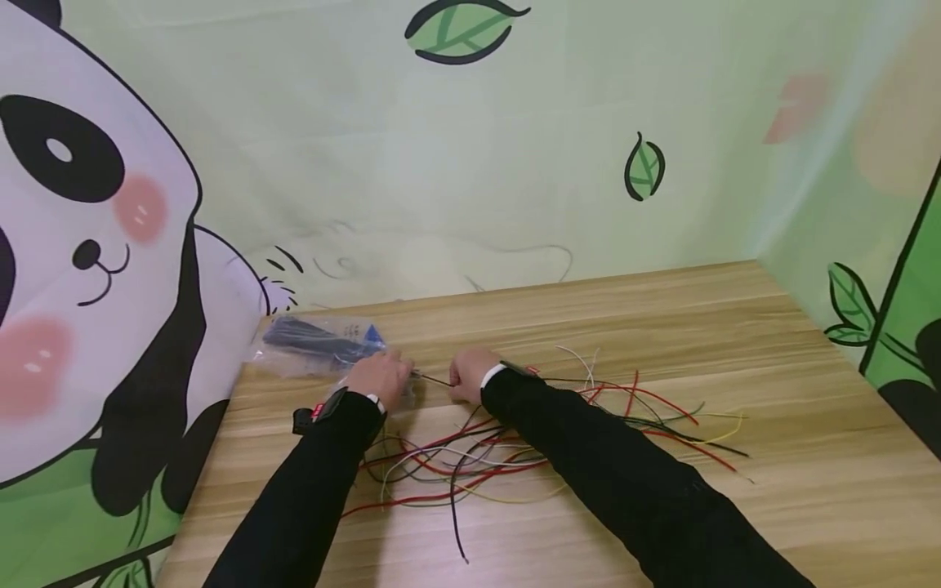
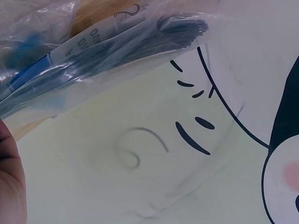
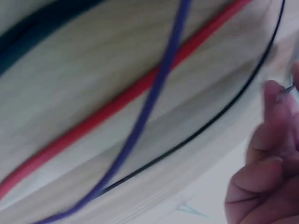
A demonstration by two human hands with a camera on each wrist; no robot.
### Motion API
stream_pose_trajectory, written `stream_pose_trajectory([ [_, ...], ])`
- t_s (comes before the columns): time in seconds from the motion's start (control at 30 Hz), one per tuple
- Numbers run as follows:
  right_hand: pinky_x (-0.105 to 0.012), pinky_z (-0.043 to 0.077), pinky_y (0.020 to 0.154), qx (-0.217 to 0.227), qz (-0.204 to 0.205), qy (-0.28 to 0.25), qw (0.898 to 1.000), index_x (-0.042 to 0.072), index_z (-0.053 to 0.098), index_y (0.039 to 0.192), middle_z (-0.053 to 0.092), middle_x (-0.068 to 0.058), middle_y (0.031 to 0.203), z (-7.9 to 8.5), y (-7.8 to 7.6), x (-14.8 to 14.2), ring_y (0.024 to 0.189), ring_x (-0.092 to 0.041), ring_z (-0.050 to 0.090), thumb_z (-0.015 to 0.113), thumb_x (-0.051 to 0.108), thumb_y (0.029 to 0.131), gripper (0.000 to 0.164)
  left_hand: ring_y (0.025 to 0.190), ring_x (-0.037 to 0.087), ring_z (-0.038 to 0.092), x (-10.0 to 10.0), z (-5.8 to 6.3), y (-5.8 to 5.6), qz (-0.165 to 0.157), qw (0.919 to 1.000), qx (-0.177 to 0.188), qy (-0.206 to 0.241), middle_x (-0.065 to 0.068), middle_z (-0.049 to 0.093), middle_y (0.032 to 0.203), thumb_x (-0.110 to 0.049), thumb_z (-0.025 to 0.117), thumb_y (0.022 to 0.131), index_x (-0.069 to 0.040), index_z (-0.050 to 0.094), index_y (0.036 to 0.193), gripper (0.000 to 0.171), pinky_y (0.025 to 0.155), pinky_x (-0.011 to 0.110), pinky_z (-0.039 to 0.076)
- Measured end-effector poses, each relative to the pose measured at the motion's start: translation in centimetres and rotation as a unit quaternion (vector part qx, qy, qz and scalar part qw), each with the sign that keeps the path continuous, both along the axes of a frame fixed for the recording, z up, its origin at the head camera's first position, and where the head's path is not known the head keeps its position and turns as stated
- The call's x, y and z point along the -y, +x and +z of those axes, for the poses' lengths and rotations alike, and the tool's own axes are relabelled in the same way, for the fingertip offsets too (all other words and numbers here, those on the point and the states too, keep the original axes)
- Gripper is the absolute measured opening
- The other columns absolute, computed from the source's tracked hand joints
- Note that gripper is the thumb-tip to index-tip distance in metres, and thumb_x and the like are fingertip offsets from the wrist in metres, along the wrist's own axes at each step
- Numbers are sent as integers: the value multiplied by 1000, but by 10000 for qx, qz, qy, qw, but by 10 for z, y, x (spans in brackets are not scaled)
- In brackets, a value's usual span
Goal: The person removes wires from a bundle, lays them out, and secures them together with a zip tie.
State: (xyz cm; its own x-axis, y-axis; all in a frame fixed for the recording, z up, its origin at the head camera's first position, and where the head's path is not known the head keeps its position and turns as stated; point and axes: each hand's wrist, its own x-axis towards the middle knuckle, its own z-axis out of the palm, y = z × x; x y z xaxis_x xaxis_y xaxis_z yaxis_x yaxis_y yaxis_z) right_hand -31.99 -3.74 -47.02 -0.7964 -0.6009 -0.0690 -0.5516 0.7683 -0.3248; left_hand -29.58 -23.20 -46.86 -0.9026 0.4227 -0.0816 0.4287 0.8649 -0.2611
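My left hand (image 1: 382,377) is over the near end of a clear plastic bag (image 1: 265,357), fingers curled down at one end of a thin dark wire (image 1: 434,379). My right hand (image 1: 470,374) pinches the same wire a short way to the right, and it spans the gap between the hands. In the right wrist view, thumb and fingers (image 3: 275,109) of the right hand close on a small dark strand. A bundle of dark thin strips (image 2: 140,44) lies inside the bag. Only the edge of the left hand (image 2: 10,182) shows in the left wrist view; its fingertips are hidden.
Loose wires in red, black, white, yellow and green (image 1: 470,474) spread in a tangle below and beneath the right forearm. A purple wire (image 3: 147,102) crosses a red one (image 3: 103,114) near the right wrist. The wooden table (image 1: 735,327) meets printed cloth walls (image 1: 515,163) behind.
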Motion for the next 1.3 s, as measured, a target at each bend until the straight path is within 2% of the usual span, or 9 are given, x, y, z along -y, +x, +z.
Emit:
stream_pose_trajectory([
  [0.13,-22,41,57,-89,8,61,9999,15,62,59,55,9,58,1,2,3,60,-11,51,71,14,83,25,92,30,61,-2,1,0,-47,10000,47,32,13,60,102,-2,66,89,-9,65,115,27,77,42,52],
  [0.23,-21,35,52,-27,39,62,10000,16,51,53,46,9,54,4,2,-1,55,-10,44,65,10,86,37,92,29,60,0,1,1,-43,10000,46,28,13,59,102,-3,67,89,-9,64,116,28,77,41,52],
  [0.37,-21,23,49,-9,249,-145,9996,16,36,49,30,8,49,10,7,-18,49,-10,30,59,2,85,45,90,29,61,1,1,3,-20,10000,8,35,14,60,101,-4,68,88,-8,64,116,28,76,41,52],
  [0.43,-20,22,50,-72,372,-300,9988,17,34,49,28,8,50,13,10,-30,49,-9,28,58,-1,82,44,90,30,61,0,1,2,-38,10000,-8,73,14,60,102,-4,68,88,-7,64,115,28,76,41,52],
  [0.57,-19,24,52,-50,498,-486,9976,17,38,53,30,9,53,20,20,-55,52,-7,30,60,0,82,40,94,30,60,-1,-1,2,3,9999,41,159,15,60,105,-5,67,89,-7,63,116,28,79,41,51],
  [0.7,-19,29,52,157,577,-679,9959,12,52,56,38,11,53,26,28,-79,51,-5,35,62,3,84,31,97,30,60,0,-2,3,101,9997,32,207,15,59,108,-5,67,89,-7,62,117,29,82,41,50],
  [0.87,-21,42,60,394,724,-812,9933,7,73,79,58,11,63,32,39,-110,59,-3,48,64,10,88,13,96,31,60,0,-4,3,200,9995,12,256,17,58,109,-5,67,89,-7,62,119,31,81,42,51],
  [1.07,-22,45,62,880,682,-1012,9886,10,73,83,60,9,68,33,50,-146,61,-3,50,63,10,91,12,95,31,60,0,-6,3,310,9991,-71,280,16,59,109,-6,68,88,-7,62,119,31,81,42,51],
  [1.3,-23,42,60,1002,340,-1390,9846,12,71,83,57,8,72,43,64,-191,64,-6,48,63,10,91,12,92,32,61,-1,-5,2,444,9980,36,446,17,57,107,-6,68,87,-7,61,118,31,78,44,51],
])
